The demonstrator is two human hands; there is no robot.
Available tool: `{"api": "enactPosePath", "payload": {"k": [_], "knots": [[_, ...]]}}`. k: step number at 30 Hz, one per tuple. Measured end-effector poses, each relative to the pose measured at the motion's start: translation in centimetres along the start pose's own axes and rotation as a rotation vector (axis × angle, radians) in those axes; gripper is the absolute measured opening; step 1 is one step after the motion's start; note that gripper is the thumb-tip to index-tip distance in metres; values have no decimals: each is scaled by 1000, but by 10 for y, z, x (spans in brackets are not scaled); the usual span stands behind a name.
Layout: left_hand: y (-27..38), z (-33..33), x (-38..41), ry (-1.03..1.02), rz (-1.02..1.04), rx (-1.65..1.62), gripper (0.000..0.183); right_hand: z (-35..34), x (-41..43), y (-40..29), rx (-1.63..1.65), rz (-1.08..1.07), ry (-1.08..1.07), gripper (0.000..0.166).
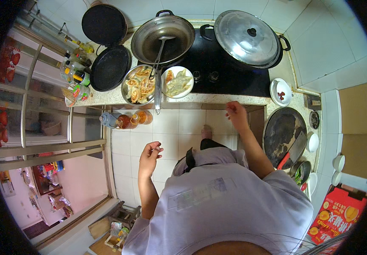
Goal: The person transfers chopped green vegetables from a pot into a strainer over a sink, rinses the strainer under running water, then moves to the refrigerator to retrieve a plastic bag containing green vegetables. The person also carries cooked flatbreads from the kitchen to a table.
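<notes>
My left hand [149,158] hangs over the tiled floor with its fingers loosely bent and apart, and I see nothing in it. Close to the front edge of the counter, my right hand [237,115] is also free, its fingers half curled. Before me a steel bowl [123,91] holds browned, pan-fried dumplings [137,84]. Beside it, a white plate [177,95] carries paler dumplings [179,83]. A metal spatula [158,87] leans with its blade in the wok [145,38], its handle jutting past the counter edge between bowl and plate.
A lidded pot [245,38] stands on the black cooktop [231,81]. An opened electric griddle [110,68] lies at left, near several bottles [75,65]. At right, a cleaver [298,148] rests on a round chopping board [276,134]. Oil jugs [142,117] stand on the floor.
</notes>
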State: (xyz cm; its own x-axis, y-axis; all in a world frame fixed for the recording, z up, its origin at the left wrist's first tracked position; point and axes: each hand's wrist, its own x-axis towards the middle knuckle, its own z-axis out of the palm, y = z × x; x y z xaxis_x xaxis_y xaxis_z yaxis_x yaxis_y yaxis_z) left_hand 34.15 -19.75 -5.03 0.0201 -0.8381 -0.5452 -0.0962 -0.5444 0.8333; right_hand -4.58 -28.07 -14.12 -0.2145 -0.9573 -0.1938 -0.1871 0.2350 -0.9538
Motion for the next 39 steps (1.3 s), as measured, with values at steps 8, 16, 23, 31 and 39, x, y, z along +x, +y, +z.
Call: {"api": "enactPosePath", "payload": {"k": [8, 16, 23, 31, 39], "knots": [[74, 46, 7, -79, 32, -113, 28, 48, 123, 26, -592, -276, 132, 55], [100, 48, 35, -100, 55, -33, 30, 76, 173, -15, -865, 156, 55, 69], [117, 22, 74, -179, 115, -35, 29, 76, 181, -16, -1099, 146, 53, 64], [131, -11, 111, -198, 173, -71, 28, 76, 177, -15, -1033, 81, 36, 51], [116, -50, 137, -17, 110, -34, 26, 76, 164, -20, -984, -32, 101, 39]]}}
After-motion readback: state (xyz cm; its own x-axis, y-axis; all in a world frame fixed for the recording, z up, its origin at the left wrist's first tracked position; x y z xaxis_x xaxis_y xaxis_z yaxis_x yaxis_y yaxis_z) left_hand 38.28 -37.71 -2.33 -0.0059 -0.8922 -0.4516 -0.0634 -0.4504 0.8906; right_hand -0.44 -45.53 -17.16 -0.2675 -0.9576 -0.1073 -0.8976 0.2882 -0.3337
